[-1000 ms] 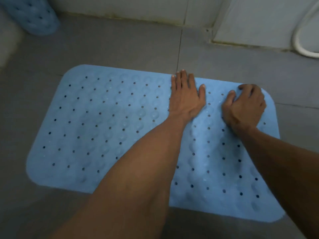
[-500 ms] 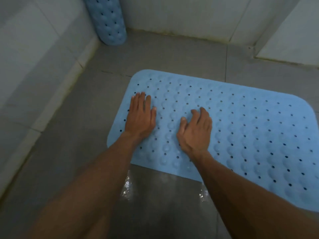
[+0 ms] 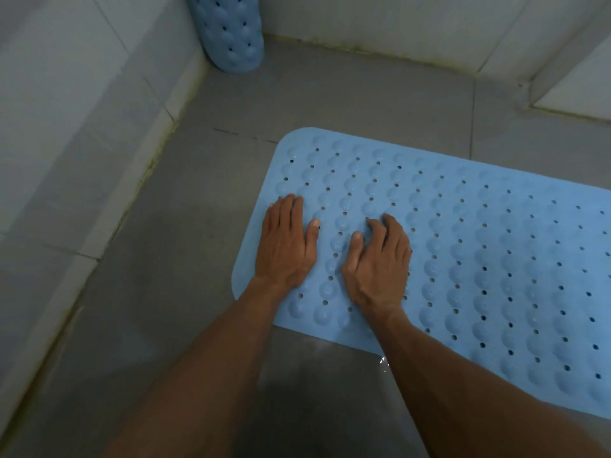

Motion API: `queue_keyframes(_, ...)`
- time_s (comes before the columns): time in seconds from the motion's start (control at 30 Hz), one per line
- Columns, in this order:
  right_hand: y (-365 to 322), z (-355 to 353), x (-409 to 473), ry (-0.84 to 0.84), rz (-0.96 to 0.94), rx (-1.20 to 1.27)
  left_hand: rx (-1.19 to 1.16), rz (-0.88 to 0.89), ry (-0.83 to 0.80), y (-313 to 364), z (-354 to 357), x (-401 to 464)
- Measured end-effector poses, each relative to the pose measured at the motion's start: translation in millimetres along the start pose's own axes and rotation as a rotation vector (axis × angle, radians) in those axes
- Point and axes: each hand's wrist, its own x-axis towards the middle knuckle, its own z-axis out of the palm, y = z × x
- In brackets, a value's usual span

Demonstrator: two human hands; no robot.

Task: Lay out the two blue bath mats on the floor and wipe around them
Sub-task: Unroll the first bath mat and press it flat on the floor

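Observation:
A blue bath mat (image 3: 479, 252) with bumps and small holes lies flat on the grey tiled floor, running off the right edge of the view. My left hand (image 3: 286, 246) presses palm-down on its near left corner, fingers together and flat. Just to its right, my right hand (image 3: 380, 262) rests on the mat with its fingers curled under. Neither hand holds anything. A second blue bath mat (image 3: 231, 31) stands rolled up in the far left corner against the wall.
White tiled walls (image 3: 82, 127) close the left side and the back. A raised white ledge (image 3: 568, 94) sits at the far right. The grey floor (image 3: 330, 385) in front of the mat is wet and shiny.
Both hands have slid from the mat's far right part to its near left corner, and my view has swung left. The rolled mat in the corner now shows more.

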Motion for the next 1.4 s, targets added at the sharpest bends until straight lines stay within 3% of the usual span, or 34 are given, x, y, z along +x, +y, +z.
queue_keyframes(0.2, -4.0, -2.5, 2.0, -0.016, 0.036, -0.029, 0.128, 0.019, -0.018, 7.2, -3.8, 3.0)
queue_keyframes(0.53, -7.3, -2.3, 6.0, -0.041, 0.033, -0.087, 0.230, 0.113, -0.216, 3.1, -2.5, 13.0)
queue_keyframes(0.97, -3.7, 0.9, 4.8, -0.202, -0.020, -0.152, 0.273, 0.131, -0.194, -3.4, 7.7, 10.9)
queue_keyframes(1.1, 2.2, -10.7, 12.6, -0.350, -0.039, -0.090, 0.283, 0.144, -0.208, 0.2, 5.6, 11.9)
queue_keyframes(1.2, 25.8, -40.6, 16.8, -0.423, -0.118, 0.054, 0.312, 0.160, -0.157, 13.9, 2.8, 10.8)
queue_keyframes(1.4, 178.8, -113.9, 7.3, -0.204, -0.025, -0.133, 0.171, 0.222, -0.094, 148.6, 39.3, -16.4)
